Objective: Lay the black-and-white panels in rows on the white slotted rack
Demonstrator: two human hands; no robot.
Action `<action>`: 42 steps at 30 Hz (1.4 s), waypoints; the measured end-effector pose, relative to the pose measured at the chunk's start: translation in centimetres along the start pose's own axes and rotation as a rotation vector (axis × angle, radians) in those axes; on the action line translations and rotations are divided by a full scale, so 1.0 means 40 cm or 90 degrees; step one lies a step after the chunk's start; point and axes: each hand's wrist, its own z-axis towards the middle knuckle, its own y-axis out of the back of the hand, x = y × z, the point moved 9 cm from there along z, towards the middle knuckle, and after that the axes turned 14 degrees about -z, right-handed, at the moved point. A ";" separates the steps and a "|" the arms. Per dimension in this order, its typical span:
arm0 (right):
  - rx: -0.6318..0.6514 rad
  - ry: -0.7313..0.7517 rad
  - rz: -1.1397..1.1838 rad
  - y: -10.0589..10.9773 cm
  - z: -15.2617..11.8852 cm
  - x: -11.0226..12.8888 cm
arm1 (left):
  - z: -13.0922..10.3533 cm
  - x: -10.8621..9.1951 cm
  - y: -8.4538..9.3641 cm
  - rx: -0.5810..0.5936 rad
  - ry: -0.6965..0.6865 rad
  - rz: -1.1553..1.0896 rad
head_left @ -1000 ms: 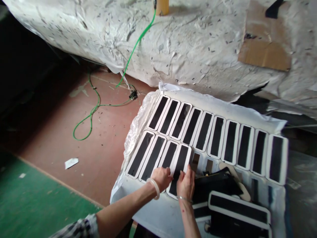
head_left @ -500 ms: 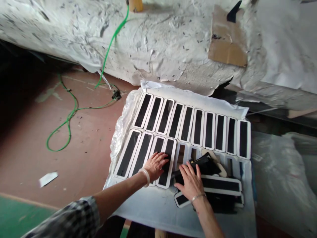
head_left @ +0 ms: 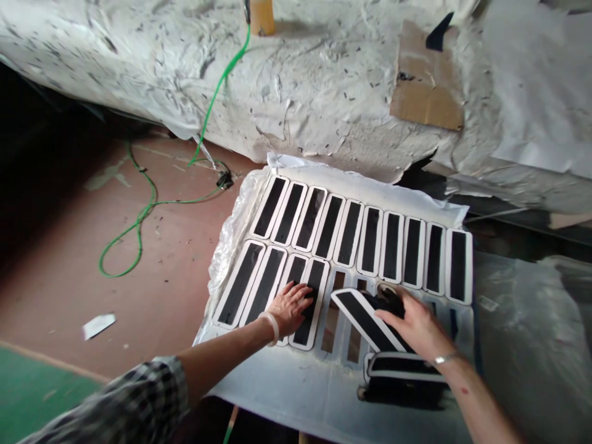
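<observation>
Long black strips with white rims lie in two rows on a white sheet (head_left: 296,394). My left hand (head_left: 291,303) rests flat, fingers spread, on the near row's rightmost strips (head_left: 309,302). My right hand (head_left: 414,320) grips one loose black strip (head_left: 365,316) and holds it slanted above the empty slots. A small stack of more strips (head_left: 401,365) lies under my right wrist.
A back row of several strips (head_left: 370,233) runs across the sheet. A green cable (head_left: 152,203) loops on the red-brown floor at left. A crumpled white cover (head_left: 324,80) with a cardboard patch (head_left: 428,92) rises behind. Plastic wrap (head_left: 522,320) lies at right.
My right hand has lifted one strip off the stack and swung it up and left, slanted over the open slots. My left hand has stayed pressed on the near row.
</observation>
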 end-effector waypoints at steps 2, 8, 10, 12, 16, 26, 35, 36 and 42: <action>0.048 -0.052 0.103 0.015 0.065 -0.050 | 0.006 -0.004 0.001 -0.026 0.003 0.009; 0.135 -0.114 0.010 0.024 0.243 -0.187 | 0.009 -0.017 -0.001 -0.105 0.032 0.003; -0.007 -0.127 -0.208 0.065 0.267 -0.200 | 0.006 -0.022 -0.004 -0.122 0.047 -0.002; -0.161 -0.107 -0.340 0.083 0.248 -0.162 | 0.005 -0.026 -0.008 -0.135 0.060 -0.004; -0.173 -0.068 -0.341 -0.031 0.160 -0.085 | 0.003 -0.024 -0.012 -0.156 0.074 -0.012; -0.138 -0.169 -0.483 -0.171 0.115 -0.070 | 0.005 -0.022 -0.022 -0.145 0.023 0.004; -0.125 -0.086 -0.337 -0.039 0.095 -0.075 | -0.001 -0.012 -0.042 -0.129 -0.039 0.007; -0.135 -0.011 -0.350 -0.011 0.077 -0.058 | -0.005 -0.010 -0.045 -0.132 -0.043 0.007; -0.131 0.504 -0.519 0.059 -0.086 0.115 | -0.020 0.000 -0.052 -0.109 -0.065 -0.019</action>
